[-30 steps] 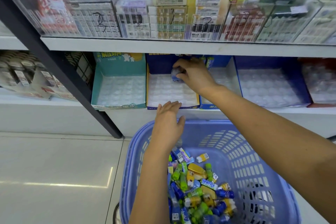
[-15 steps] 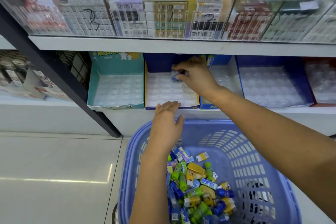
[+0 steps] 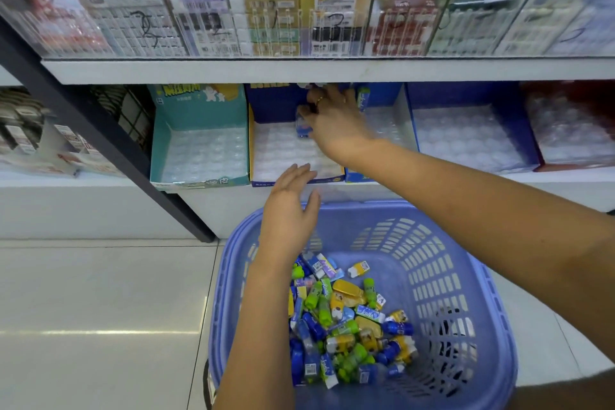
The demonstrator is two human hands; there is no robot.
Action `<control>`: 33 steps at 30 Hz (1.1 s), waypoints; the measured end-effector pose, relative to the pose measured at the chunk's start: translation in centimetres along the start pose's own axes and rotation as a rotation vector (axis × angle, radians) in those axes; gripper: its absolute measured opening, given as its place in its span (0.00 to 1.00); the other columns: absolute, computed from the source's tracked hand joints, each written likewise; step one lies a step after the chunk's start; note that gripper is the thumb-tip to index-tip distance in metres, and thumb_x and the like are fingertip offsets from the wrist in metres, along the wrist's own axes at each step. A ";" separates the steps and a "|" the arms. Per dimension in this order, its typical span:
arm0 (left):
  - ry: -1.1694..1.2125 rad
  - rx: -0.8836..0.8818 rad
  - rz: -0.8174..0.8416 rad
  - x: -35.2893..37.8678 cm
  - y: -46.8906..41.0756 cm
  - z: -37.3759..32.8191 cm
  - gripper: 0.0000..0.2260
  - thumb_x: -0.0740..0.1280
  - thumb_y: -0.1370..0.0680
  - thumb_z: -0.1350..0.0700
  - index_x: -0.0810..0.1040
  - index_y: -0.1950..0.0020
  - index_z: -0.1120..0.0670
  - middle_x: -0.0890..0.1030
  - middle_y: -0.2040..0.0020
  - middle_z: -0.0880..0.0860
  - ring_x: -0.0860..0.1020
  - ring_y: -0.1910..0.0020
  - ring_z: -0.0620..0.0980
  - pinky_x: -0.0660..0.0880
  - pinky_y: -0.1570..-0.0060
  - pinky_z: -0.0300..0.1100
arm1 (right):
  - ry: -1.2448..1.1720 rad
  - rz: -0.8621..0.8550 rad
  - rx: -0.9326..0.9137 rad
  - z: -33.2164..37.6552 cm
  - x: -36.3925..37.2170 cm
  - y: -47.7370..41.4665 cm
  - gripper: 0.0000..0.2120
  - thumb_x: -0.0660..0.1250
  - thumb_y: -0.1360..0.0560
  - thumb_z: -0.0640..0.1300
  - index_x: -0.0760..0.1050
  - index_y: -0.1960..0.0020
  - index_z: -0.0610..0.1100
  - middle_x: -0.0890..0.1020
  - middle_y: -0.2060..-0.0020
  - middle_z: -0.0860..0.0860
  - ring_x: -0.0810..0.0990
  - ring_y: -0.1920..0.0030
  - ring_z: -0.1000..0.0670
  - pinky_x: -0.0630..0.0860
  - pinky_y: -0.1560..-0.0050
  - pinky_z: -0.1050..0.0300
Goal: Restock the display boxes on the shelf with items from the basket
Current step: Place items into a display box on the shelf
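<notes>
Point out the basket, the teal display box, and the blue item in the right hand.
basket (image 3: 382, 210), head view, far rim.
teal display box (image 3: 199, 110), head view, back panel.
blue item (image 3: 301, 127), head view, its side showing beside the fingers of the right hand (image 3: 336, 123).

Bare-armed, gold ring (image 3: 319, 99) on the right hand (image 3: 336, 125).

Only one camera is at work here, worn on the person's head and looking forward and sharply down from close range at the shelf (image 3: 332, 70) and the basket (image 3: 432, 276) in front of it. Its wide lens puts the shelf across 12 o'clock, the basket at 6 o'clock close under the lens, and a stretch of tiled floor (image 3: 100, 303) out at 8 o'clock.
</notes>
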State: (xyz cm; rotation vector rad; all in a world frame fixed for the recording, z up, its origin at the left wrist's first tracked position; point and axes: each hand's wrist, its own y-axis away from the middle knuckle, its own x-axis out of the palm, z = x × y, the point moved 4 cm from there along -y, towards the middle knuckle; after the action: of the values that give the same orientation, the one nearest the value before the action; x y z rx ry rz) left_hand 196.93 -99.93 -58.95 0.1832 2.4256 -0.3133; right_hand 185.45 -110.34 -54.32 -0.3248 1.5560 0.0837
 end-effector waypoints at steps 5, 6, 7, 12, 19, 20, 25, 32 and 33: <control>0.034 -0.097 0.058 2.6 2.1 0.2 0.07 0.63 0.22 0.55 0.79 0.48 0.53 0.82 0.53 0.49 0.79 0.55 0.48 0.73 0.58 0.39 | -0.430 -0.077 -0.028 0.4 -0.5 8.5 0.15 0.62 0.23 0.42 0.73 0.37 0.43 0.77 0.48 0.45 0.77 0.50 0.43 0.71 0.51 0.54; -0.034 -0.170 0.200 4.2 2.6 1.2 0.06 0.63 0.22 0.56 0.79 0.49 0.54 0.82 0.53 0.51 0.80 0.54 0.51 0.71 0.59 0.40 | -0.478 -0.018 0.014 0.2 0.5 10.1 0.12 0.63 0.24 0.42 0.75 0.41 0.43 0.79 0.53 0.46 0.78 0.53 0.44 0.70 0.54 0.55; -0.120 -0.224 0.357 5.9 3.3 2.4 0.06 0.63 0.23 0.56 0.78 0.51 0.56 0.82 0.53 0.55 0.79 0.53 0.54 0.71 0.59 0.42 | -0.483 0.076 0.052 0.0 2.2 11.4 0.10 0.63 0.24 0.42 0.76 0.44 0.43 0.80 0.55 0.46 0.78 0.53 0.44 0.70 0.54 0.56; -0.287 -0.308 0.857 13.5 9.5 6.5 0.18 0.61 0.21 0.58 0.71 0.31 0.58 0.74 0.34 0.60 0.73 0.36 0.57 0.72 0.39 0.50 | -0.336 0.722 0.167 -0.7 13.6 18.4 0.19 0.63 0.23 0.41 0.70 0.33 0.42 0.77 0.38 0.44 0.73 0.37 0.45 0.68 0.42 0.57; -0.456 -0.268 1.015 17.5 13.5 8.7 0.13 0.58 0.21 0.61 0.71 0.38 0.64 0.70 0.36 0.63 0.70 0.38 0.60 0.70 0.40 0.53 | -0.457 0.908 0.325 0.2 22.0 23.1 0.14 0.60 0.22 0.50 0.74 0.51 0.39 0.77 0.52 0.41 0.77 0.45 0.42 0.70 0.52 0.52; -0.460 -0.281 0.956 17.6 13.1 8.8 0.11 0.58 0.21 0.60 0.73 0.41 0.64 0.73 0.40 0.63 0.71 0.41 0.60 0.71 0.43 0.52 | -0.459 0.904 0.350 0.4 22.7 22.9 0.15 0.60 0.22 0.53 0.74 0.53 0.40 0.77 0.54 0.41 0.77 0.47 0.41 0.70 0.53 0.52; -0.543 -0.301 0.771 17.6 12.2 10.5 0.12 0.59 0.22 0.61 0.80 0.45 0.58 0.77 0.44 0.61 0.70 0.39 0.58 0.63 0.31 0.50 | -0.367 1.008 0.404 1.0 25.4 22.4 0.22 0.59 0.21 0.51 0.66 0.32 0.41 0.70 0.32 0.39 0.69 0.33 0.39 0.62 0.32 0.44; -0.467 -0.328 0.720 18.0 12.0 11.5 0.12 0.60 0.23 0.63 0.82 0.46 0.56 0.79 0.43 0.57 0.70 0.38 0.56 0.50 0.26 0.47 | -0.378 1.048 0.384 1.8 27.4 24.4 0.21 0.55 0.18 0.46 0.63 0.28 0.40 0.67 0.29 0.41 0.68 0.31 0.42 0.64 0.33 0.50; -0.445 -0.339 0.715 18.0 11.9 11.5 0.12 0.61 0.23 0.63 0.82 0.46 0.56 0.79 0.44 0.57 0.70 0.37 0.56 0.50 0.25 0.47 | -0.380 1.034 0.400 1.7 27.3 24.5 0.21 0.54 0.18 0.45 0.61 0.27 0.39 0.66 0.29 0.41 0.67 0.30 0.42 0.64 0.33 0.49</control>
State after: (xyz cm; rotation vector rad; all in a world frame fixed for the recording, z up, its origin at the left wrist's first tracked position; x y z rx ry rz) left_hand 192.78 -90.68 -81.20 0.7159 1.7929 0.3447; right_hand 181.38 -90.61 -85.08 0.7924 1.1828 0.5911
